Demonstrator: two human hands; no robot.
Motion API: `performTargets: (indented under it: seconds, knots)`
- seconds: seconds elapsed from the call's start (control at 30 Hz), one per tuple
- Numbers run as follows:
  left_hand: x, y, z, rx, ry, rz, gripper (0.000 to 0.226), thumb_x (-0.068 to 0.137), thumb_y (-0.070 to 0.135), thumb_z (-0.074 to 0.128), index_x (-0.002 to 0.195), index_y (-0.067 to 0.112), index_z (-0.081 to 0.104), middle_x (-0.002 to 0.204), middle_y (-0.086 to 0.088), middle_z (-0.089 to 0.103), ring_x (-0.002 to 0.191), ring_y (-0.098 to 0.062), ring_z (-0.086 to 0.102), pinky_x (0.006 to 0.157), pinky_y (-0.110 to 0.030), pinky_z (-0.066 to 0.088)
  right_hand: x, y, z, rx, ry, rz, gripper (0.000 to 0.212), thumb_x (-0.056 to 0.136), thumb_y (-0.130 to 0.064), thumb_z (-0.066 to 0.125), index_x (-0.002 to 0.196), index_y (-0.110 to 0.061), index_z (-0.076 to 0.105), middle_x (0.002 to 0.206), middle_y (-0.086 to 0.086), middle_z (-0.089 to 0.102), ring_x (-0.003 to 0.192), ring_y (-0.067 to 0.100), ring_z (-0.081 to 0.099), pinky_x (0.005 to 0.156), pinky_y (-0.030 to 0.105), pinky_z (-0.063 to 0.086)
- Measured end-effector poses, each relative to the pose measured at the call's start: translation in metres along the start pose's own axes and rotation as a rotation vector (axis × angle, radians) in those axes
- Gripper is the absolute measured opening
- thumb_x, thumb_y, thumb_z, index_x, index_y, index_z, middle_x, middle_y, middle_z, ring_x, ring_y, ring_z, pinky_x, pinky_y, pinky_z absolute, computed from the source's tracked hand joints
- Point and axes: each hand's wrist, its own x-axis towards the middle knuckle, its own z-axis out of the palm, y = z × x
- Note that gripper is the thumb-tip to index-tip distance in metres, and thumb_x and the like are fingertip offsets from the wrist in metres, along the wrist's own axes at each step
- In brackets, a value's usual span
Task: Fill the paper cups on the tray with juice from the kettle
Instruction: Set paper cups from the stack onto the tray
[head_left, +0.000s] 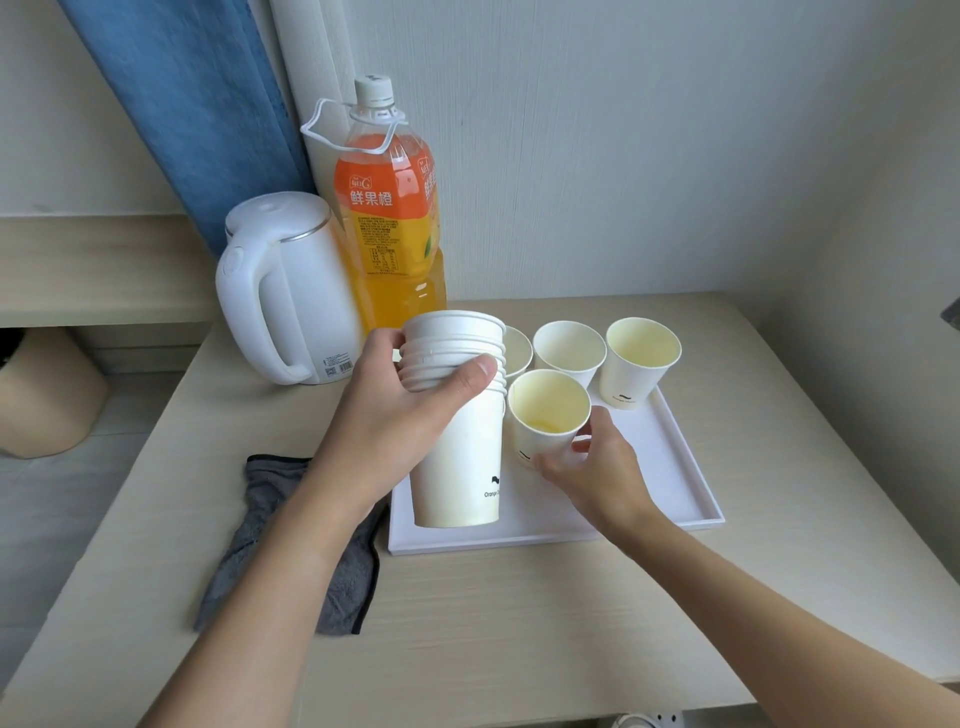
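The step in hand looks like setting out single cups before any pouring. The left hand (410, 415) is clamped around the upper rims of a tall stack of cups (460, 467), thumb across the front and fingers curled behind. The right hand (592, 467) pinches the lower wall of the front cup (548, 415), which stands just beside the stack and near the middle of the white tray (675, 467).

To do this well, the right hand should set the cup flat, a little apart from its neighbours and the stack so the spout can reach each mouth. It should grip lightly, since paper walls buckle and a trace of yellow liquid already lies in the bottom. The left hand should then carry the stack off the tray to free room. Whether the stack's base rests on the tray or hangs just above it, I cannot tell.

Beyond the right hand stand two more cups, a middle cup (569, 351) and a far-right cup (641, 361), with a hidden cup (518, 349) showing behind the stack. How full they are is unclear.

The kettle (291, 291) stands on the tabletop (519, 623) beyond and left of the left hand, near it, handle facing the person, lid closed. A juice bottle (389, 208) stands touching or just beside the kettle. A grey cloth (311, 545) lies under the left forearm.
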Motion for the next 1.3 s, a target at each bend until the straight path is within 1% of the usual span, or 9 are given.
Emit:
performTargets:
  seconds: [0.33, 0.57, 0.63, 0.7, 0.77, 0.87, 1.0, 1.13, 1.3]
  knots:
    - [0.001, -0.001, 0.000, -0.003, -0.003, 0.002, 0.076, 0.057, 0.062, 0.081, 0.119, 0.026, 0.055, 0.107, 0.007, 0.074, 0.092, -0.007, 0.074, 0.087, -0.042, 0.062, 0.001, -0.003, 0.001, -0.040, -0.006, 0.012, 0.042, 0.075, -0.032, 0.074, 0.105, -0.021, 0.047, 0.104, -0.005, 0.059, 0.098, 0.018, 0.056, 0.085, 0.047, 0.051]
    - [0.001, -0.001, 0.001, -0.020, -0.003, 0.010, 0.071, 0.062, 0.056, 0.081, 0.121, 0.025, 0.055, 0.107, 0.007, 0.074, 0.090, -0.005, 0.074, 0.086, -0.040, 0.062, 0.000, -0.006, 0.001, -0.048, -0.007, 0.033, 0.042, 0.076, -0.031, 0.074, 0.107, -0.020, 0.048, 0.103, -0.006, 0.059, 0.098, 0.018, 0.056, 0.086, 0.046, 0.050]
    - [0.001, -0.001, 0.001, -0.021, -0.005, 0.014, 0.072, 0.062, 0.056, 0.081, 0.121, 0.026, 0.055, 0.108, 0.009, 0.074, 0.090, -0.004, 0.074, 0.085, -0.038, 0.062, -0.001, -0.005, -0.001, -0.047, -0.024, 0.054, 0.048, 0.076, -0.028, 0.074, 0.115, -0.018, 0.048, 0.109, -0.005, 0.057, 0.102, 0.018, 0.055, 0.087, 0.045, 0.051]
    - [0.000, -0.001, 0.002, -0.015, -0.015, 0.023, 0.073, 0.062, 0.056, 0.083, 0.124, 0.027, 0.055, 0.108, 0.011, 0.074, 0.090, -0.002, 0.073, 0.085, -0.036, 0.062, -0.004, -0.005, -0.003, -0.035, -0.029, 0.083, 0.063, 0.078, -0.020, 0.072, 0.133, -0.016, 0.041, 0.119, 0.000, 0.053, 0.109, 0.019, 0.053, 0.088, 0.040, 0.050]
    - [-0.001, -0.002, 0.003, -0.014, -0.034, 0.033, 0.077, 0.065, 0.053, 0.090, 0.128, 0.026, 0.055, 0.108, 0.012, 0.074, 0.091, -0.001, 0.073, 0.084, -0.033, 0.061, -0.010, -0.011, -0.010, 0.017, 0.060, 0.087, 0.063, 0.083, -0.013, 0.067, 0.138, -0.017, 0.037, 0.117, 0.002, 0.052, 0.103, 0.017, 0.053, 0.078, 0.033, 0.049]
    - [-0.001, -0.002, 0.007, 0.001, -0.089, 0.076, 0.080, 0.065, 0.051, 0.091, 0.132, 0.026, 0.056, 0.111, 0.012, 0.074, 0.093, -0.001, 0.073, 0.078, -0.024, 0.058, -0.021, -0.035, -0.023, 0.224, 0.177, -0.052, 0.037, 0.090, -0.012, 0.059, 0.124, -0.024, 0.048, 0.090, -0.005, 0.055, 0.076, 0.005, 0.052, 0.066, 0.022, 0.042]
    - [-0.003, -0.004, 0.012, 0.035, -0.193, 0.133, 0.072, 0.064, 0.047, 0.087, 0.128, 0.025, 0.060, 0.109, 0.011, 0.075, 0.097, -0.004, 0.072, 0.081, -0.024, 0.057, -0.034, -0.069, -0.038, 0.532, -0.038, -0.257, 0.020, 0.099, -0.024, 0.056, 0.118, -0.027, 0.062, 0.079, -0.008, 0.056, 0.075, 0.008, 0.051, 0.072, 0.023, 0.043]
    - [-0.006, -0.006, 0.013, 0.061, -0.260, 0.165, 0.064, 0.067, 0.042, 0.089, 0.121, 0.022, 0.061, 0.102, 0.009, 0.074, 0.091, -0.006, 0.070, 0.075, -0.020, 0.052, -0.037, -0.077, -0.043, 0.541, -0.150, -0.317, 0.019, 0.098, -0.022, 0.055, 0.093, -0.011, 0.069, 0.073, -0.009, 0.060, 0.067, 0.006, 0.049, 0.068, 0.020, 0.041]
    - [-0.004, -0.007, 0.012, 0.067, -0.302, 0.181, 0.065, 0.068, 0.038, 0.087, 0.126, 0.025, 0.061, 0.106, 0.008, 0.074, 0.094, -0.007, 0.071, 0.075, -0.019, 0.055, -0.033, -0.073, -0.045, 0.561, -0.134, -0.355, 0.024, 0.091, -0.034, 0.057, 0.085, -0.014, 0.067, 0.071, -0.010, 0.059, 0.071, 0.011, 0.049, 0.069, 0.025, 0.041]
